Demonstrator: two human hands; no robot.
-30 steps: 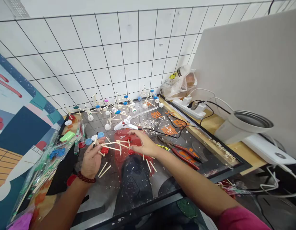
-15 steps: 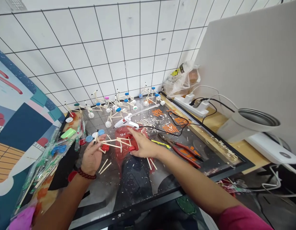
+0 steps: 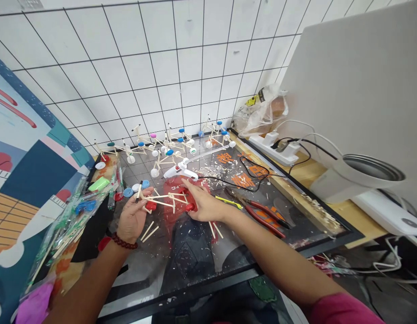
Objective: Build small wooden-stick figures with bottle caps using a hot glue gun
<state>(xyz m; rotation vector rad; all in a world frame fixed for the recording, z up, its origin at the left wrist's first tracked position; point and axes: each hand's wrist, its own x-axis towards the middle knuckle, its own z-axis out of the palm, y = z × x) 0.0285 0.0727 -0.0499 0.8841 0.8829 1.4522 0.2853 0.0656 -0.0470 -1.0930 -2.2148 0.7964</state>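
A small bicycle-shaped frame of thin wooden sticks (image 3: 171, 196) is held between my two hands above the table. My left hand (image 3: 132, 220) pinches its left end, by a dark-tipped stick and a red bottle cap (image 3: 151, 205). At the other end, the fingers of my right hand (image 3: 206, 204) are closed around a red cap wheel (image 3: 190, 206); part of that cap is hidden. Behind the frame lies a white glue gun (image 3: 180, 172). Loose sticks (image 3: 149, 232) lie near my left wrist, and blue caps (image 3: 128, 192) sit beyond my left fingers.
Several similar stick models (image 3: 169, 152) with cap wheels stand along the tiled wall. Right of my right hand lie a yellow cutter (image 3: 229, 202) and red-handled pliers (image 3: 264, 217). A power strip (image 3: 275, 150) and a grey-white pot (image 3: 346, 180) stand at the right; plastic packets (image 3: 69, 216) lie left.
The camera view has shifted slightly, so everything sits a little further right. Both hands keep their hold on the stick frame, which is barely moved.
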